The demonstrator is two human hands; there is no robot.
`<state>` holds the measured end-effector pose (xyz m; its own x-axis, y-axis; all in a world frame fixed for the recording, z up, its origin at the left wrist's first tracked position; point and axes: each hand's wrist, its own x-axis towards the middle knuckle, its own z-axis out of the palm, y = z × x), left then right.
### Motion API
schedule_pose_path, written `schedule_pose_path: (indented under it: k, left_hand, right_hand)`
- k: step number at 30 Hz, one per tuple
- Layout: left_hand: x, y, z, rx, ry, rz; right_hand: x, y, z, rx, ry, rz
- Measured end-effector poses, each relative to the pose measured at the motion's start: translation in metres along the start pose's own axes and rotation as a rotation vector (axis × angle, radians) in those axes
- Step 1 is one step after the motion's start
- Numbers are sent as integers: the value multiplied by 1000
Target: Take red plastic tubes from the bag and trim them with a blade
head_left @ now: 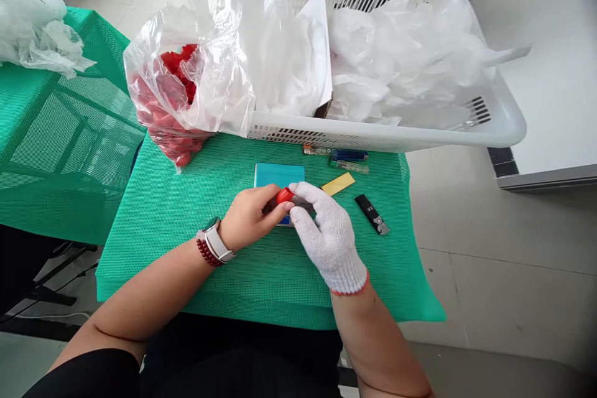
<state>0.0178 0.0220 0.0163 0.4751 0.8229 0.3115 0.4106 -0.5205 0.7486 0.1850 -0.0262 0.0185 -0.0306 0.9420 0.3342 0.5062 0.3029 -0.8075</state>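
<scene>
A small red piece [285, 195] is pinched between the thumb and fingers of my left hand [254, 214]. My right hand [324, 230], in a white knitted glove, has its thumb and forefinger closed in at the right side of the red piece; whatever lies between them is too small to make out. Beneath both hands is a blue box [280, 174], partly covered by them. Just right of it lies a yellow strip [338, 184], with a black item [372, 214] further right. Behind are a dark blue lighter [349, 155] and other small slim items.
A green mesh cloth [224, 292] covers the table. A clear bag of red pieces [175, 106] sits at the back left. Along the back edge stands a large white basket [382, 140] holding plastic bags. More plastic [37, 18] lies on another green surface at the left.
</scene>
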Motion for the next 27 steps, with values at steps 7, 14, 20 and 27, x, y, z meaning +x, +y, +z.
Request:
schedule_pose_path:
  k: [7,14,20,27]
  left_hand:
    - [0,1,-2,-7,18,24]
    - [0,2,-3,-20,13,14]
    - [0,3,-4,-21,0,-6]
    - [0,2,-4,-19,-15,-10]
  right_hand:
    - [1,-2,-1,-99,4,-44]
    - [-1,-1,1,-76,18,-65]
    - [-1,1,1,-85,6,-94]
    - [0,0,0,-75,19,-123]
